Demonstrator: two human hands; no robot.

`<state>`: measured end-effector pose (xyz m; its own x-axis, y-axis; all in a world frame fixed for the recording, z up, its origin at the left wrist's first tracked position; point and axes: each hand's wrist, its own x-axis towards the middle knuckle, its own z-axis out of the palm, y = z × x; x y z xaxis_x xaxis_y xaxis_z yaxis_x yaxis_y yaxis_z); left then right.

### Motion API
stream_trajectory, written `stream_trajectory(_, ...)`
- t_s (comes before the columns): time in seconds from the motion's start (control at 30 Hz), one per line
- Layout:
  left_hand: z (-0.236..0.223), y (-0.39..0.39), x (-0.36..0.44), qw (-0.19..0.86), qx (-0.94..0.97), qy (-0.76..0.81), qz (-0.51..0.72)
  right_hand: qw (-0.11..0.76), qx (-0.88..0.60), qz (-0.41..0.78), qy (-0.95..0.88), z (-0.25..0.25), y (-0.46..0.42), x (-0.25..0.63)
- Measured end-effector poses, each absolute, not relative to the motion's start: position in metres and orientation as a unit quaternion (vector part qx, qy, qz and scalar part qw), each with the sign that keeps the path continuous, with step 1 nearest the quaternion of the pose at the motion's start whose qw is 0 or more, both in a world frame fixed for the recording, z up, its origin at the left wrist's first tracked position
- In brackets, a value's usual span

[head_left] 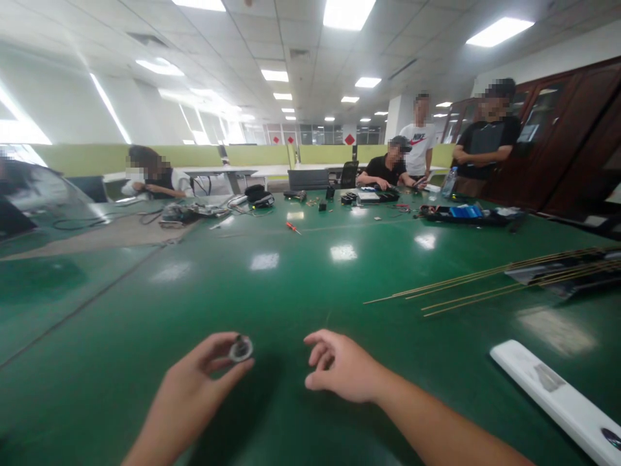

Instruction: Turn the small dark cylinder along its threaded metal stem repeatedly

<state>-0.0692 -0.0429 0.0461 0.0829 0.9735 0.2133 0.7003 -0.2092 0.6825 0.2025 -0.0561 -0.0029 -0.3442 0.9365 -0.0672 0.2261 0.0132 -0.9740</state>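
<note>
Green tabletop spans the frame in a bright open-plan office, where two people stand beyond its far side, near a seated person in a cap. Another person leans in at the far left. In the near right corner lies a long white bar, angled away from the wearer; beyond it, thin brass-coloured rods point in from the right edge. A black tray of loose items sits farther back.

Up front, two bare hands face each other over the surface. The left hand pinches a small round piece between thumb and fingers, its circular end turned toward the wearer; how long the piece runs behind that end cannot be told. The right hand holds nothing visible — its fingers loosely curled, thumb and forefinger apart, tips pointing left. The piece lies directly to the left of those fingertips, at about their level across the view, with a gap between; the left hand is the nearer, already touching it. Mid-table, well beyond both hands — a small red-handled screwdriver rests on the green.
</note>
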Motion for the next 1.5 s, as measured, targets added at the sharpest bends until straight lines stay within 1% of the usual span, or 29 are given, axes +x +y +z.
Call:
stream_trajectory(0.07, 0.044, -0.033, -0.031, 0.255, 0.753, 0.511, 0.327, 0.377, -0.449, 0.557, -0.589, -0.008, -0.057, 0.205)
stream_trajectory(0.17, 0.036, -0.029, 0.007, 0.246, 0.792, 0.445, 0.338, 0.429, -0.443, 0.495, -0.612, -0.01, -0.054, 0.213)
stream_trajectory(0.27, 0.026, -0.03, 0.011, 0.223, 0.819, 0.411, 0.333, 0.415, -0.454, 0.468, -0.635, -0.009, -0.053, 0.219)
stream_trajectory(0.33, 0.021, -0.031, 0.003, 0.21, 0.836, 0.39, 0.322, 0.395, -0.466, 0.445, -0.655, -0.008, -0.054, 0.22)
stream_trajectory(0.4, 0.016, -0.031, -0.006, 0.204, 0.847, 0.374, 0.318, 0.394, -0.465, 0.409, -0.679, -0.009, -0.056, 0.218)
stream_trajectory(0.53, 0.007, -0.029, -0.012, 0.195, 0.836, 0.383, 0.341, 0.406, -0.45, 0.355, -0.712, -0.01, -0.057, 0.215)
stream_trajectory(0.77, 0.007, -0.031, 0.0, 0.233, 0.843, 0.355, 0.329, 0.404, -0.447, 0.332, -0.726, -0.004, -0.057, 0.215)
stream_trajectory(1.13, 0.007, -0.028, -0.002, 0.243, 0.832, 0.357, 0.348, 0.397, -0.47, 0.389, -0.686, -0.001, -0.058, 0.216)
stream_trajectory(1.5, 0.006, -0.031, 0.004, 0.221, 0.828, 0.356, 0.371, 0.405, -0.479, 0.361, -0.69, -0.001, -0.056, 0.215)
